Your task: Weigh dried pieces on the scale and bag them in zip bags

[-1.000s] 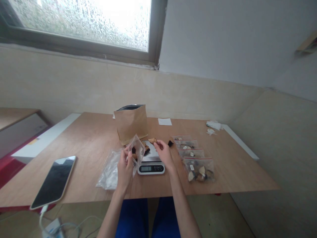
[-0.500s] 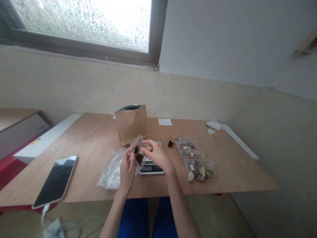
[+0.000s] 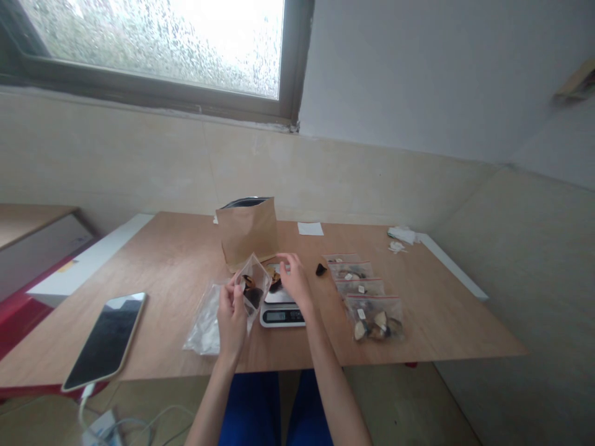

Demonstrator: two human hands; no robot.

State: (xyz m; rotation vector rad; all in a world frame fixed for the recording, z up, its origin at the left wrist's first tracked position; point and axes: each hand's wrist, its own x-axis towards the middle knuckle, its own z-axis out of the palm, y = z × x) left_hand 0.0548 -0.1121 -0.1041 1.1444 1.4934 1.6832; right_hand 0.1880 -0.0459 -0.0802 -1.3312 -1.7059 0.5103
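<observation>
My left hand point(image 3: 233, 313) is closed on a small clear zip bag point(image 3: 261, 272), held tilted with its mouth spread. Dark brown and yellowish dried pieces point(image 3: 252, 293) lie inside it. Just to the right, my right hand point(image 3: 294, 279) hovers over the back of a white kitchen scale point(image 3: 283, 317), fingers apart and nothing visible in them. More brown and pale pieces point(image 3: 275, 280) rest on the scale's plate beside my right fingertips. The scale's display is lit, but its digits are too blurred to read.
A brown paper pouch point(image 3: 248, 232) stands open behind the scale. Empty plastic bags point(image 3: 204, 325) lie left of it, with a phone point(image 3: 106, 341) farther left. Several filled zip bags point(image 3: 375, 319) overlap at right, near a loose dark piece point(image 3: 320, 269). White paper point(image 3: 310, 228) lies behind.
My right hand has left the bag's mouth, where it held a light-brown piece, and moved over the scale, empty. My left hand and the bag shifted slightly left, uncovering the scale's display.
</observation>
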